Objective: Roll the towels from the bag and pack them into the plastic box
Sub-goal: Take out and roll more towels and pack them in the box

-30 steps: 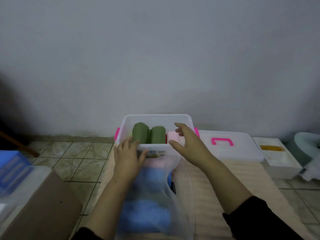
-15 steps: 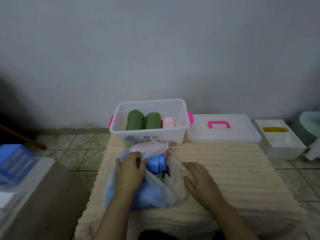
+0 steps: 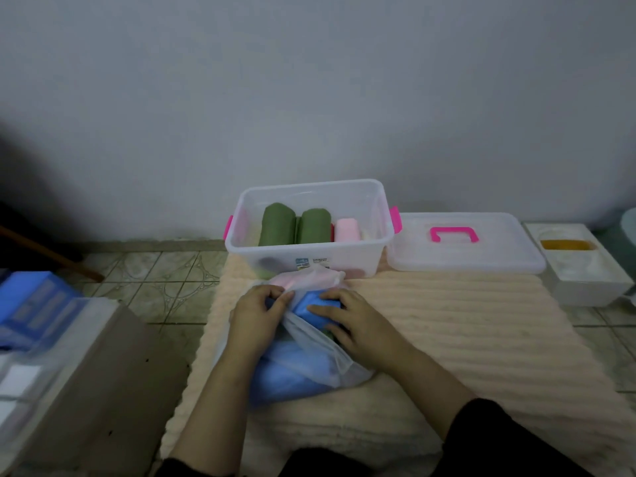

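A clear plastic box point(image 3: 377, 251) with pink latches stands at the far end of the mat. Inside lie two green rolled towels point(image 3: 295, 227) and a pink rolled towel point(image 3: 347, 230). In front of it a translucent bag point(image 3: 320, 359) lies on the mat, full of blue towels, with a pink one near its mouth. My left hand point(image 3: 256, 313) grips the bag's opening edge. My right hand point(image 3: 347, 318) reaches into the mouth and holds a folded blue towel point(image 3: 309, 304).
A cream ribbed mat point(image 3: 464, 325) covers the tiled floor. The box's clear lid point(image 3: 488, 256) with a pink handle lies right of the box, then a white container point(image 3: 585, 280). A cardboard box point(image 3: 103, 390) and blue packs point(image 3: 31, 304) sit at the left.
Both hands came back from the plastic box to the bag. The left took hold of the bag's mouth, and the right moved from the mat into the opening onto a blue towel.
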